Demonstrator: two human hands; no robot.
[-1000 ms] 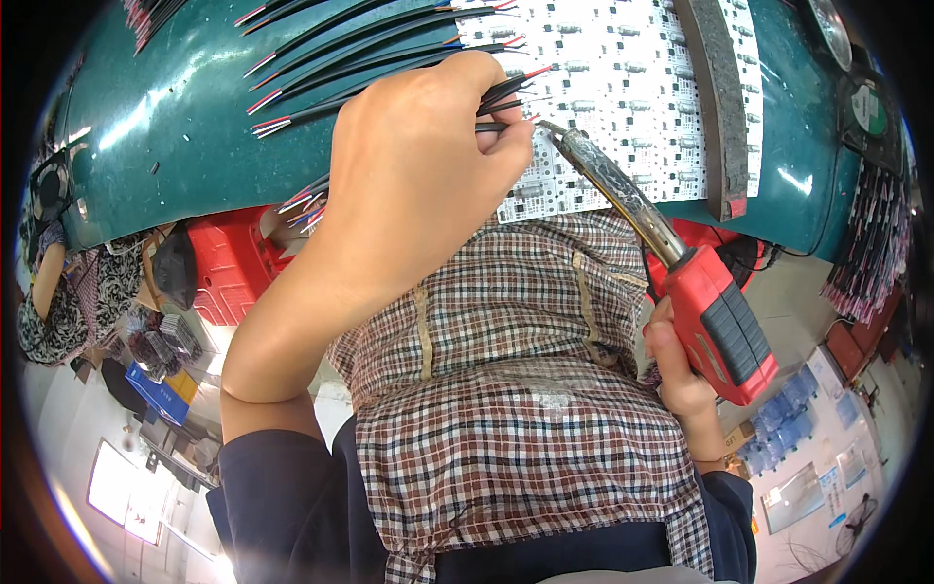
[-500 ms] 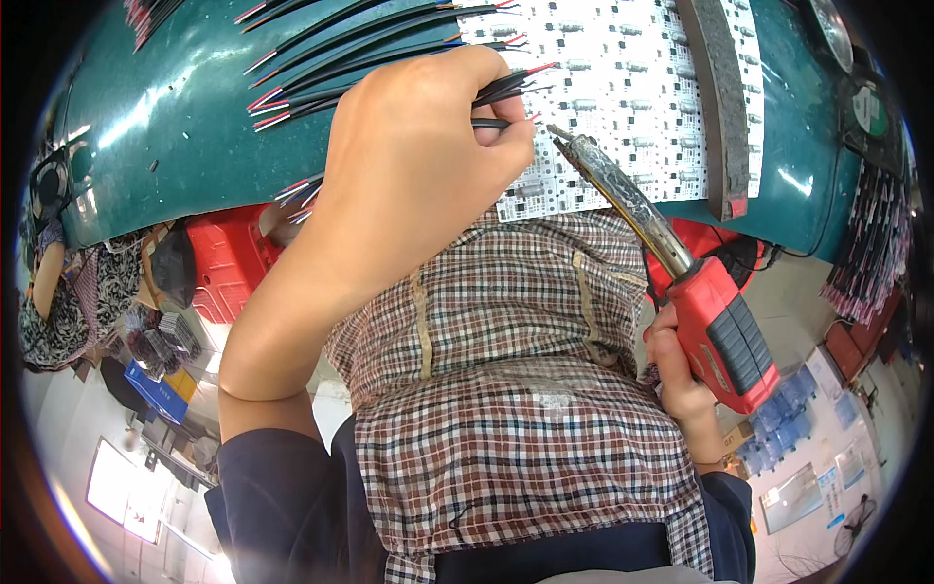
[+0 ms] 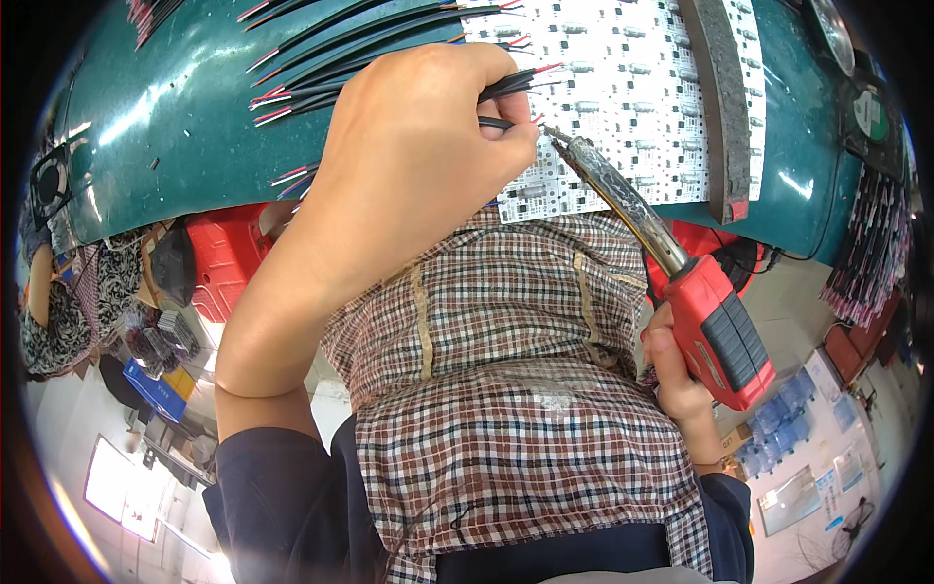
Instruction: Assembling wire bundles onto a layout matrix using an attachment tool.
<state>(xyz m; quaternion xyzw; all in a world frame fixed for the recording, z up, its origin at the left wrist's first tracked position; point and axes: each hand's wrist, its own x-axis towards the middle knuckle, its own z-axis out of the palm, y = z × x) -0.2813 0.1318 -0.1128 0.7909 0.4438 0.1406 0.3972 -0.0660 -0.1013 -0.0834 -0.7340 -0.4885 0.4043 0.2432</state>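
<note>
My left hand (image 3: 418,136) is closed around black cables (image 3: 496,123) and rests over the near left part of a white circuit board panel (image 3: 623,107). Bare red and pale wire ends stick out past my fingertips. Gripped in my right hand (image 3: 678,378) is a red and black soldering iron (image 3: 720,326), its long metal barrel slanting up and left. Its tip lies right beside the lower wire end at my left fingertips; whether they touch I cannot tell. Small dark and silvery parts sit in rows on the panel.
More black cables (image 3: 365,41) with stripped ends lie across the green table mat (image 3: 195,117). A dark bar (image 3: 718,107) lies along the panel's right side. Bundled wires (image 3: 871,248) hang at far right. A small fan (image 3: 49,180) stands at the left edge.
The soldering iron has shifted slightly left and up, bringing its tip closer to the wire end. My left hand has moved a touch to the right with the cables.
</note>
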